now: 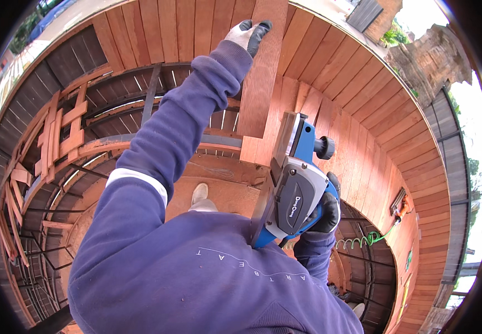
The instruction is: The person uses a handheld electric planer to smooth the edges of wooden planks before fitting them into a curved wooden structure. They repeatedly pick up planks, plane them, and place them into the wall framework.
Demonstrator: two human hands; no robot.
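Left hand (247,34), gloved, fingers wrapped over top of upright wooden plank (261,78). Right hand (325,214), gloved, fingers closed on handle of blue-grey electric planer (294,183), pressed against plank's lower edge. Green coiled hose (358,241) at right.

Outdoor daylight; curved wooden slat decking (363,100) over a dark metal frame (152,94).

Blue-violet sweatshirt with pale chest lettering and a white undershirt hem; grey-and-black work gloves on both hands.
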